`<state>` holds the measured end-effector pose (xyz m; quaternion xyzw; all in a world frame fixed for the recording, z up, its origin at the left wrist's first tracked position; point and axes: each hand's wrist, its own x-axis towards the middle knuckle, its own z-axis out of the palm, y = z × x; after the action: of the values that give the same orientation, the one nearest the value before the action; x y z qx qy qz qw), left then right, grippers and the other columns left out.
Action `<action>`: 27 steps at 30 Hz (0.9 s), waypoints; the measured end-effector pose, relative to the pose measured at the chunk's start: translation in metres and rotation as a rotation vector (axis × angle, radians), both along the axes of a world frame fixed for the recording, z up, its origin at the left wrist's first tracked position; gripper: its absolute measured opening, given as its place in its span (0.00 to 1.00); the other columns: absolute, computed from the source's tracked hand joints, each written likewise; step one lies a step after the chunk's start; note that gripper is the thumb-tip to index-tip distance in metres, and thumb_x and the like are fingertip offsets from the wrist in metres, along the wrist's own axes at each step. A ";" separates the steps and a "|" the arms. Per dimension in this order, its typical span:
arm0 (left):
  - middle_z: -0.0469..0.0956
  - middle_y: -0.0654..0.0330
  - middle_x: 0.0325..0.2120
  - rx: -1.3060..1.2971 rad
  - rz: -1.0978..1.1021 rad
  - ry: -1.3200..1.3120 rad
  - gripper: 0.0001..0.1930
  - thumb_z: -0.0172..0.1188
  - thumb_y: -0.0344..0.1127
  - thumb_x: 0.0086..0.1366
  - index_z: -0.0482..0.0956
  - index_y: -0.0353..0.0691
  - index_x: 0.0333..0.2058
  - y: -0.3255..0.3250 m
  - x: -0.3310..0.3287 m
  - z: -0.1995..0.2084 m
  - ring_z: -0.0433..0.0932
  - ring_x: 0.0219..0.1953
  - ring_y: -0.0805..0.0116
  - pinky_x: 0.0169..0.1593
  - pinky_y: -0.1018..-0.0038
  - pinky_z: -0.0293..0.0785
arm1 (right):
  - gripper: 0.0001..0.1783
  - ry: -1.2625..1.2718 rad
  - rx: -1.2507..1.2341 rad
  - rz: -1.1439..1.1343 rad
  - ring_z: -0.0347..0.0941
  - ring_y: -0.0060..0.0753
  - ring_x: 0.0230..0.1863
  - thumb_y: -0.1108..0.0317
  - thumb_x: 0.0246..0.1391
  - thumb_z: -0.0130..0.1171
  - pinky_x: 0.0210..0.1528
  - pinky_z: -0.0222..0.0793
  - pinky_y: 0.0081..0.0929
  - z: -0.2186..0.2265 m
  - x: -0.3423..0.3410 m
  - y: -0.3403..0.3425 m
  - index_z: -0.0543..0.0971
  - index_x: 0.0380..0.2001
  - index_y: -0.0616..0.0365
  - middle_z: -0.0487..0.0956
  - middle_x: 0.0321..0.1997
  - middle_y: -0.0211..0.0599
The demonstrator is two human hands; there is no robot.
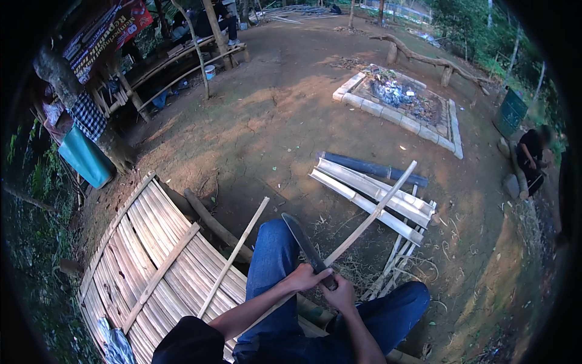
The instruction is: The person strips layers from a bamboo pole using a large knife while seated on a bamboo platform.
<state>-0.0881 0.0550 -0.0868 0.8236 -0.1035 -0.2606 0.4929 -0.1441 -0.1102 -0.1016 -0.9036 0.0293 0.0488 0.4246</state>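
My right hand [341, 292] is closed around the handle of a machete [297, 235], whose dark blade points up and away past my knee. Close beside it, my left hand [303, 278] is wrapped round a long, pale bamboo strip [370, 219]. This strip runs slantwise from my lap toward the far right, and the machete crosses it near my hands. The hands nearly meet, so the exact contact of blade and strip is hidden. Another thin bamboo strip [235, 257] lies slanted across the slatted bamboo platform [162, 276] to my left.
Split bamboo halves [370, 194] and a dark bamboo pole [370, 167] lie on the ground ahead. Thin strips and shavings are scattered at the right. Farther off are a block-edged fire pit [406, 121], a green drum [509, 114] and a seated person [531, 159].
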 end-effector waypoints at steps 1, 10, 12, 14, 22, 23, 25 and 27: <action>0.77 0.51 0.19 0.026 -0.010 -0.011 0.30 0.54 0.61 0.65 0.80 0.34 0.38 -0.001 0.000 0.006 0.81 0.24 0.62 0.29 0.65 0.76 | 0.20 -0.013 -0.072 -0.017 0.79 0.52 0.29 0.56 0.42 0.70 0.31 0.72 0.39 0.010 0.001 -0.006 0.78 0.28 0.62 0.79 0.23 0.48; 0.74 0.53 0.15 0.092 -0.028 0.108 0.29 0.53 0.57 0.67 0.78 0.30 0.29 0.002 0.002 0.027 0.78 0.20 0.64 0.26 0.66 0.74 | 0.20 -0.093 0.003 0.046 0.77 0.53 0.25 0.53 0.48 0.66 0.29 0.70 0.42 0.004 -0.002 -0.016 0.76 0.27 0.62 0.77 0.21 0.49; 0.74 0.53 0.15 0.071 -0.037 0.063 0.29 0.52 0.56 0.68 0.77 0.30 0.28 0.002 0.001 0.023 0.77 0.20 0.64 0.26 0.65 0.73 | 0.19 -0.102 -0.045 0.042 0.77 0.54 0.26 0.54 0.50 0.64 0.29 0.71 0.43 0.001 -0.004 -0.015 0.76 0.29 0.62 0.77 0.21 0.49; 0.73 0.55 0.15 0.056 -0.029 0.049 0.29 0.51 0.56 0.69 0.77 0.30 0.28 0.002 0.001 0.024 0.76 0.19 0.67 0.25 0.66 0.72 | 0.18 -0.132 -0.114 0.002 0.76 0.55 0.26 0.55 0.53 0.62 0.30 0.71 0.45 0.003 -0.004 -0.014 0.75 0.31 0.62 0.77 0.22 0.49; 0.72 0.58 0.14 0.071 -0.002 0.061 0.29 0.47 0.56 0.71 0.76 0.32 0.28 0.007 0.001 0.014 0.75 0.19 0.69 0.25 0.67 0.72 | 0.20 -0.099 -0.136 -0.246 0.75 0.55 0.24 0.52 0.56 0.58 0.29 0.69 0.47 0.021 0.004 -0.029 0.78 0.31 0.63 0.77 0.19 0.49; 0.72 0.57 0.14 0.058 0.008 0.095 0.29 0.47 0.56 0.70 0.76 0.32 0.27 0.003 0.001 0.018 0.76 0.20 0.68 0.27 0.65 0.73 | 0.21 -0.107 -0.085 -0.232 0.75 0.55 0.24 0.52 0.56 0.58 0.29 0.69 0.46 0.015 0.003 -0.033 0.78 0.31 0.63 0.77 0.19 0.49; 0.70 0.59 0.15 -0.010 0.037 0.184 0.27 0.47 0.54 0.71 0.75 0.33 0.27 0.001 0.000 0.020 0.72 0.19 0.71 0.24 0.68 0.68 | 0.22 -0.126 0.032 -0.201 0.76 0.54 0.24 0.51 0.56 0.58 0.29 0.69 0.46 0.003 0.002 -0.035 0.79 0.32 0.63 0.77 0.19 0.50; 0.69 0.61 0.15 -0.071 0.047 0.175 0.25 0.46 0.52 0.72 0.74 0.34 0.27 0.005 0.000 0.009 0.69 0.18 0.72 0.21 0.70 0.65 | 0.23 -0.084 0.073 -0.151 0.75 0.56 0.24 0.50 0.56 0.57 0.29 0.68 0.46 0.005 -0.001 -0.028 0.79 0.31 0.63 0.76 0.19 0.51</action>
<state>-0.0880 0.0599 -0.0781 0.7819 -0.0499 -0.3158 0.5352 -0.1450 -0.1386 -0.0963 -0.8840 0.0775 -0.0201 0.4606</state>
